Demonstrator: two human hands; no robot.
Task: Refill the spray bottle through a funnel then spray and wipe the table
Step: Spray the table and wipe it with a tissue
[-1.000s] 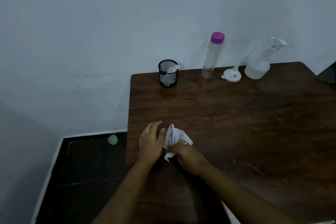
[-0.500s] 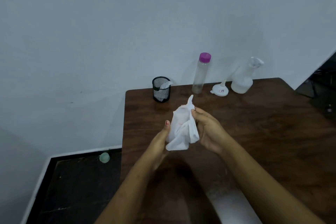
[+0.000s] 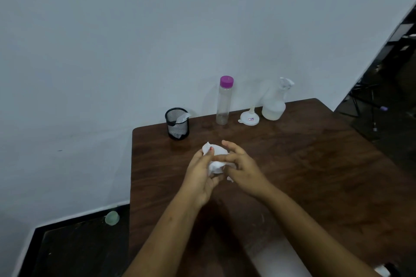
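Observation:
A crumpled white tissue (image 3: 215,152) is bunched between both hands above the brown table (image 3: 315,164). My left hand (image 3: 201,171) cups it from the left, thumb pressed on top. My right hand (image 3: 242,167) grips it from the right, fingers partly spread. At the table's far edge stand a clear spray bottle (image 3: 275,102) holding pale liquid, an upturned white funnel (image 3: 249,117) and a tall clear bottle with a purple cap (image 3: 224,100).
A black mesh cup (image 3: 177,123) with a tissue in it stands at the table's far left corner. A grey wall rises behind. Dark floor lies left of the table, with a small green object (image 3: 112,217) on it.
Both hands lifted the tissue off the table and have bunched it into a tighter wad between them. The head view tilted up and back.

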